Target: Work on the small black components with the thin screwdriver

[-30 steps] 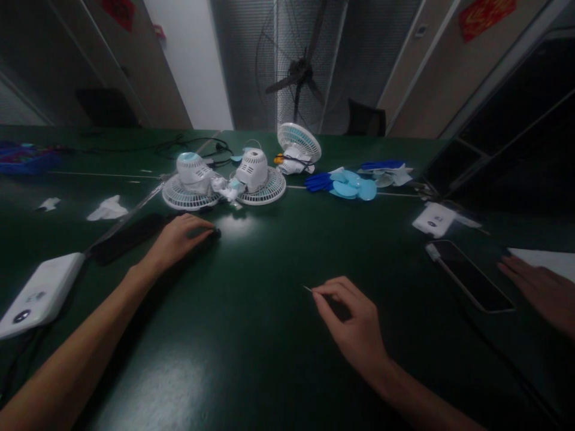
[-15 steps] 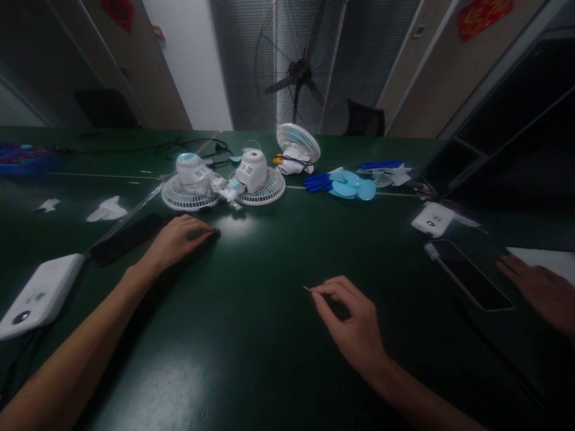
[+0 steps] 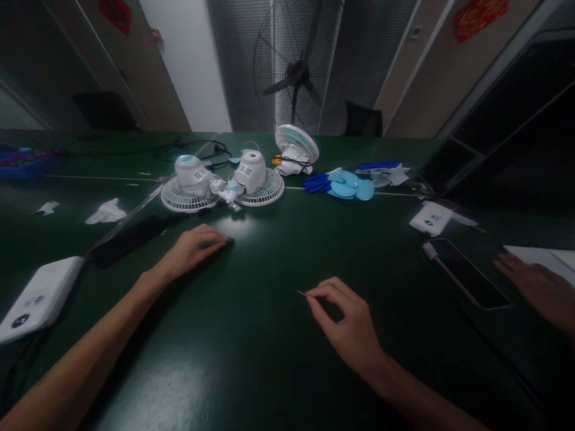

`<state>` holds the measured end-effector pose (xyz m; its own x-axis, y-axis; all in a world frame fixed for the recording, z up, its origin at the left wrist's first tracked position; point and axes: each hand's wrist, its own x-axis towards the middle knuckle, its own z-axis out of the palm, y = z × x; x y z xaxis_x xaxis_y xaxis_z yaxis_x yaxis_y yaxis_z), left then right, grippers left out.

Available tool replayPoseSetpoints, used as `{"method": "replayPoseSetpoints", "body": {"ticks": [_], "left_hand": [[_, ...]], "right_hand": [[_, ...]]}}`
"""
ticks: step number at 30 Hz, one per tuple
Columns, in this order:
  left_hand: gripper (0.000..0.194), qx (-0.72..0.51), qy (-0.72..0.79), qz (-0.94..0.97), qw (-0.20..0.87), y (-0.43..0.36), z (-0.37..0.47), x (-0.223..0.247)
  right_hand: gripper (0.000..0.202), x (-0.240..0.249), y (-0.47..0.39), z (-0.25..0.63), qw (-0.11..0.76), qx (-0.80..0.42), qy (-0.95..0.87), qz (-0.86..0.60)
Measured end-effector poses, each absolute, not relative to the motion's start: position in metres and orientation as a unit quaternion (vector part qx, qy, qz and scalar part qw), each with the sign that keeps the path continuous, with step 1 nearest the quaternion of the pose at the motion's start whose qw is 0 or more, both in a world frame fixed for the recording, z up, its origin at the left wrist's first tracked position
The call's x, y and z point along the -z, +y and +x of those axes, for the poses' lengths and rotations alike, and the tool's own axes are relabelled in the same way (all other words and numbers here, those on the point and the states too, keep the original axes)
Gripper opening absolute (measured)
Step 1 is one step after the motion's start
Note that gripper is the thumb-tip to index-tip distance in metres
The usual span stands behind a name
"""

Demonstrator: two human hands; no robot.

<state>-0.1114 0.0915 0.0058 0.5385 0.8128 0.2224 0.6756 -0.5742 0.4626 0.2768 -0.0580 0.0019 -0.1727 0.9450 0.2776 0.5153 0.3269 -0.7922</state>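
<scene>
Left hand (image 3: 191, 248), fingers closed on a small dark piece (image 3: 230, 240) at the desk (image 3: 251, 359); right hand (image 3: 350, 323) pinches a thin sliver (image 3: 300, 293). They're apart, untouching, the piece at the sliver's ten o'clock!

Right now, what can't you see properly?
Head view: dark thing at the left hand; tiny, partly behind fingers.
Head view: thin thing in the right hand; too small to name.
Head view: blue bin; contents blurred, left edge cuts it off.
Head view: other person's hand; its arm is cut off by the right edge.
</scene>
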Motion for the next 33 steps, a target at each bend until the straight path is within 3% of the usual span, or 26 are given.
{"method": "replayPoseSetpoints", "body": {"ticks": [8, 33], "left_hand": [[0.016, -0.205, 0.23, 0.885, 0.35, 0.018, 0.005, -0.007], [0.027, -0.199, 0.264, 0.856, 0.398, 0.005, 0.013, -0.003]], "right_hand": [[0.015, 0.002, -0.062, 0.275, 0.336, -0.221, -0.776, -0.485], [0.012, 0.001, -0.063, 0.276, 0.31, -0.209, -0.798, -0.473]]}}
